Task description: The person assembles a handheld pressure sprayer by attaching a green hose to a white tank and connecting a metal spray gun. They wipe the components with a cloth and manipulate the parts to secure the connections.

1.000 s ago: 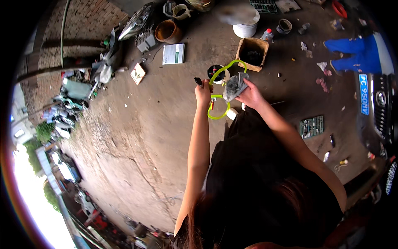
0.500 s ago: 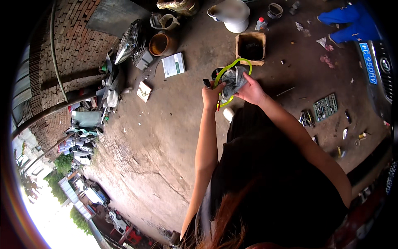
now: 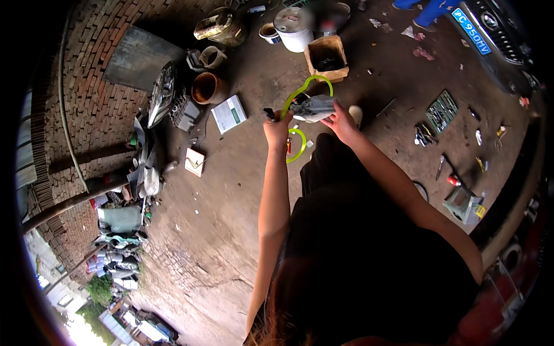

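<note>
Holding, in the closed left hand (image 3: 277, 131), a smooth, glossy yellow-green hose (image 3: 295, 94) with a dark, stubby piece (image 3: 269, 113) at the fist. Arches over in front of the hands, then curls into a round loop below the left hand, beside a small red part (image 3: 289, 145). Pinching, in the right hand (image 3: 341, 123), a crumpled grey cloth (image 3: 316, 108), limp and wrinkled, located between both hands and under the arch of the hose. Includes, just beyond, an open cardboard box (image 3: 333, 75), square-mouthed and dark inside. Lists, farther left, a flat white carton (image 3: 229, 115) and a rusty-brown round pot (image 3: 222, 92); farther right, a green tray of metal tools (image 3: 442, 112). Adds a round white bucket (image 3: 295, 40) behind the box. Set on brown ground (image 3: 213, 213), dirt-stained, rougher and paler toward the lower left. Bounded at left by a rough brick wall (image 3: 104, 34) with a flat grey sheet (image 3: 135, 60) set against it; at upper right, by a dark car (image 3: 495, 69) with a ribbed grille (image 3: 509, 43), near the blue-trousered legs (image 3: 434, 11) of another person.
</note>
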Available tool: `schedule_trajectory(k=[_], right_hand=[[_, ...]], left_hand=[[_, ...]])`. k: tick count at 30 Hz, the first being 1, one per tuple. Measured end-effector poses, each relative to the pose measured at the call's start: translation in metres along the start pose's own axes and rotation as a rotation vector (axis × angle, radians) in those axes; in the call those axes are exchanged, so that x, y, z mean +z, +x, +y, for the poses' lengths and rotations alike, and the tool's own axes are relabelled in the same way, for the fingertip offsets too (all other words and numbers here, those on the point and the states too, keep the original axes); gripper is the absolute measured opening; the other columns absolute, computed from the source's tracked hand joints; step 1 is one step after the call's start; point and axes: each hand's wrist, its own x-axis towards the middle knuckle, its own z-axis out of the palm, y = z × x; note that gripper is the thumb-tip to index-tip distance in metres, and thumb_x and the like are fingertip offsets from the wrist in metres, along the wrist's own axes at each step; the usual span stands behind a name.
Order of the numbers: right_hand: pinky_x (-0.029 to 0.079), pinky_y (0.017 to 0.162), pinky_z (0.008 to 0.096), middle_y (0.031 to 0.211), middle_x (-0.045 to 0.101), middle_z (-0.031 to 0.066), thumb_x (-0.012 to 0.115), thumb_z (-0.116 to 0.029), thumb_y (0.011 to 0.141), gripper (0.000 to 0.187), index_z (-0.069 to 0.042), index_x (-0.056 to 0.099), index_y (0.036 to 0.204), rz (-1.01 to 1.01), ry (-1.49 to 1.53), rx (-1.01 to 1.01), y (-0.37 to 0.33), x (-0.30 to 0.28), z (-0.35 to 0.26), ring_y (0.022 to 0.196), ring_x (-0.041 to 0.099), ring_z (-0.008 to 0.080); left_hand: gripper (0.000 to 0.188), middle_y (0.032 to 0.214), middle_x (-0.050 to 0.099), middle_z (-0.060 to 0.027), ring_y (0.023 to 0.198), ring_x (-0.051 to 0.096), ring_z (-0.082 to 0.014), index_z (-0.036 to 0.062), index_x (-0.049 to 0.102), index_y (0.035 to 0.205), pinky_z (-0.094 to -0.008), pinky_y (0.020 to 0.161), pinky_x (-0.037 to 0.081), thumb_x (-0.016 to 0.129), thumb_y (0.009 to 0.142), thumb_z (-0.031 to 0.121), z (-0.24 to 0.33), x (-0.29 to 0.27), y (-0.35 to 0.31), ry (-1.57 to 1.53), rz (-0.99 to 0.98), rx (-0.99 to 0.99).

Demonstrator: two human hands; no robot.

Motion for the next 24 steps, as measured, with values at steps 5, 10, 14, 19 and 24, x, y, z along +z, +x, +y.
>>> schedule_trajectory(k=[5, 10, 14, 19, 24], right_hand=[[0.046, 0.076, 0.0267, 0.096, 0.063, 0.0040, 0.056, -0.032, 0.093, 0.035, -0.001, 0.058, 0.107, 0.071, -0.494, -0.578, -0.024, 0.000, -0.004, 0.087, 0.056, 0.0095], [0.046, 0.066, 0.0240, 0.086, 0.063, 0.0014, 0.063, -0.026, 0.089, 0.027, -0.002, 0.061, 0.100, 0.036, -0.677, -0.641, -0.038, -0.024, -0.028, 0.075, 0.056, 0.0050], [0.050, 0.072, 0.0269, 0.092, 0.065, 0.0046, 0.062, -0.029, 0.089, 0.032, -0.002, 0.059, 0.106, -0.124, -0.032, -0.310, -0.063, -0.011, -0.046, 0.080, 0.062, 0.0111], [0.053, 0.081, 0.0329, 0.100, 0.065, 0.0096, 0.063, -0.028, 0.088, 0.034, -0.002, 0.058, 0.109, -0.178, 0.370, 0.017, -0.067, -0.031, -0.051, 0.088, 0.065, 0.0191], [0.053, 0.081, 0.0333, 0.093, 0.067, 0.0079, 0.064, -0.018, 0.087, 0.020, -0.004, 0.060, 0.100, -0.212, 0.563, 0.042, -0.052, -0.026, -0.051, 0.086, 0.065, 0.0194]], left_hand=[[0.019, 0.065, 0.049, 0.0045, 0.059, 0.040, -0.0070, 0.0009, 0.065, 0.081, -0.0256, 0.054, 0.031, 0.075, 0.075, 0.016, 0.018, -0.003, -0.021, 0.005, -0.067, 0.073], [0.020, 0.067, 0.049, 0.0032, 0.058, 0.041, -0.0081, 0.0001, 0.062, 0.083, -0.0262, 0.054, 0.032, 0.075, 0.076, 0.014, 0.033, 0.014, -0.027, -0.077, -0.179, 0.061], [0.018, 0.075, 0.062, -0.0017, 0.069, 0.056, -0.0100, -0.0029, 0.064, 0.086, -0.0246, 0.061, 0.044, 0.073, 0.078, 0.010, 0.022, 0.027, -0.018, -0.141, -0.213, 0.021], [0.015, 0.076, 0.062, -0.0011, 0.068, 0.055, -0.0083, -0.0019, 0.065, 0.086, -0.0245, 0.062, 0.044, 0.069, 0.082, 0.012, 0.024, 0.045, -0.025, -0.137, -0.275, 0.015], [0.019, 0.074, 0.061, -0.0030, 0.067, 0.055, -0.0102, -0.0028, 0.060, 0.096, -0.0254, 0.063, 0.044, 0.059, 0.090, 0.016, 0.019, 0.053, -0.023, -0.064, -0.330, 0.144]])
